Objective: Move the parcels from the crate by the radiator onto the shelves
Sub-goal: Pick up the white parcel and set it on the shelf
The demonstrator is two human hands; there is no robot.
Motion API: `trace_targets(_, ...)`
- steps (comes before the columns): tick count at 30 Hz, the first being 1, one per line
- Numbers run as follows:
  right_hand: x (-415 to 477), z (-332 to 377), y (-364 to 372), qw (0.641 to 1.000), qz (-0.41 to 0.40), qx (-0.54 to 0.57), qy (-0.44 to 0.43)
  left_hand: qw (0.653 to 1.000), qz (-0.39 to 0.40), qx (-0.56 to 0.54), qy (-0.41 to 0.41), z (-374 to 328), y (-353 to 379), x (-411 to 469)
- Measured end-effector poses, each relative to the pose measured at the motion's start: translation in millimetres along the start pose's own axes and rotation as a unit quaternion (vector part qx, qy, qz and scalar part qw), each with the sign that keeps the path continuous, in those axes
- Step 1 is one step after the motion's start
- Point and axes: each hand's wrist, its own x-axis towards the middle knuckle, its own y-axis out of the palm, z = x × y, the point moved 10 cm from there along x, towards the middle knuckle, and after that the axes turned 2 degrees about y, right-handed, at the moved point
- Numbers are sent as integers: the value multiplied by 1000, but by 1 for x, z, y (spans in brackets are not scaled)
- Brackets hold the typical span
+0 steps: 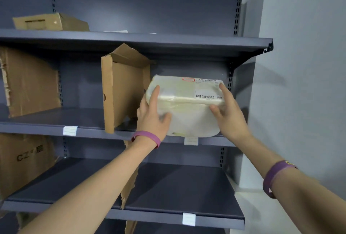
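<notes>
White plastic-wrapped parcel (187, 106) is held at the front lip of the dark grey metal middle shelf (89, 116), long axis 9 to 3 o'clock, the left hand (151, 119) and right hand (230, 113) gripping its ends equally near, open shelf at 12 o'clock; whether its base rests yet is hidden.

White parcel (187, 106) with a white label (207, 89) printed black and boxed red; dark grey shelves (168, 183); brown cartons (123, 87); purple wristbands (148, 137); pale grey wall (303, 46).
</notes>
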Motion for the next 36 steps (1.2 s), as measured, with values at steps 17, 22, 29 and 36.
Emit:
trace_targets(17,-64,-38,60,923,-9,-373,-91,982,85,152,72,54,45,-40)
trace_targets(22,-78,-44,78,906,38,-399,-134,959,99,237,119,57,55,-58)
trace_targets(29,-63,-68,88,904,116,-405,-76,930,131,323,117,66,74,-40)
trace_targets(36,-72,-64,87,912,106,-388,-80,939,121,284,150,53,76,-56)
